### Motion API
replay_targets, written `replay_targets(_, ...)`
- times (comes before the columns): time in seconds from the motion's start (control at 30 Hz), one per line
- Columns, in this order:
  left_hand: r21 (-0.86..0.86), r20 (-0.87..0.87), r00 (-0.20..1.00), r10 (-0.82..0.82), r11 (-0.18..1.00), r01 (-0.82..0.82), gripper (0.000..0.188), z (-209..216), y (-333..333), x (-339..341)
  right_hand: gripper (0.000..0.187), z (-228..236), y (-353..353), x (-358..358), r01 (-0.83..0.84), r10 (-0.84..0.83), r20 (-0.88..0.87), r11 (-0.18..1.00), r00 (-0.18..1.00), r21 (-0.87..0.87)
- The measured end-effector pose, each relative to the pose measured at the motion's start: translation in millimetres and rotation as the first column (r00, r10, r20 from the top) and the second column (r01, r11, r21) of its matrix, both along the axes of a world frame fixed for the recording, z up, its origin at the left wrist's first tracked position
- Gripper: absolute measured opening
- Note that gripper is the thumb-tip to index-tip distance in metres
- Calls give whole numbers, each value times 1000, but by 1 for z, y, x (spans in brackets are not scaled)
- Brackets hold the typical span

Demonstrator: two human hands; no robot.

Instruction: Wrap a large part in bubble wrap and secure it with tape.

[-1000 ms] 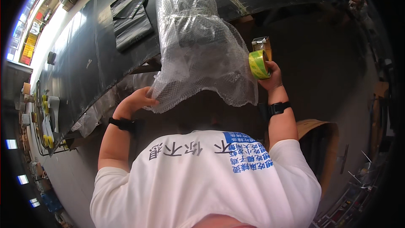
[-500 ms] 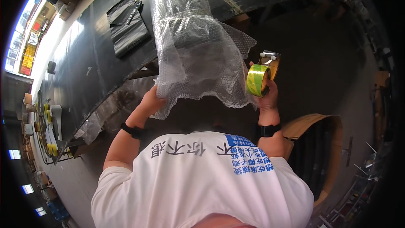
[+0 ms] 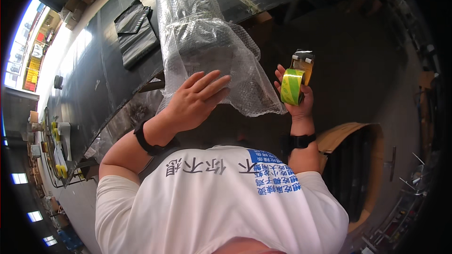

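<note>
A long bundle wrapped in clear bubble wrap [image 3: 188, 23] lies on the dark table and juts past its near edge, its loose end hanging toward me. My left hand [image 3: 195, 103] is open, fingers stretched out flat over the near left part of the loose wrap; whether the palm presses on it I cannot tell. In my right hand [image 3: 301, 106] is a tape dispenser [image 3: 293, 87] with a green-and-yellow roll, held upright to the right of the wrap. A pointed corner of the wrap reaches close to the right hand's fingers.
Folded black plastic bags [image 3: 135, 33] lie on the table [image 3: 92, 80] left of the bundle. An open cardboard box [image 3: 376, 160] stands on the floor at my right. Crumpled clear plastic [image 3: 117, 124] shows below the table edge. At the far left is a rack with tape rolls [image 3: 59, 146].
My left hand has let go of the wrap's lower left edge and moved right and up over it, fingers now extended. The loose end has drawn up and shifted left.
</note>
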State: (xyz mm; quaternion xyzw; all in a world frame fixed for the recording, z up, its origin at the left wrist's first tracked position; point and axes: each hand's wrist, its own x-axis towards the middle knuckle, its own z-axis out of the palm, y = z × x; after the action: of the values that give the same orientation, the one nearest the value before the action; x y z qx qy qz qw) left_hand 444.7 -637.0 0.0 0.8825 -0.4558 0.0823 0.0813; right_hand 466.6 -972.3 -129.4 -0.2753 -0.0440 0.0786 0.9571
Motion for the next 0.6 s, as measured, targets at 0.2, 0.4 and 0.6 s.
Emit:
replay_targets(0.2, 294, 52, 999, 0, 956, -15, 47, -94, -50, 42, 60, -49, -15, 70, 34, -22, -114, 994, 993, 103)
replay_targets(0.4, 351, -156, 945, 288, 910, -220, 49, -75, -67, 27, 63, -25, 22, 95, -156, 188, -129, 963, 974, 221)
replay_targets(0.6, -142, -157, 964, 216, 961, -239, 52, -54, -103, 43, 63, -5, 28, 74, -175, 173, 36, 920, 984, 351)
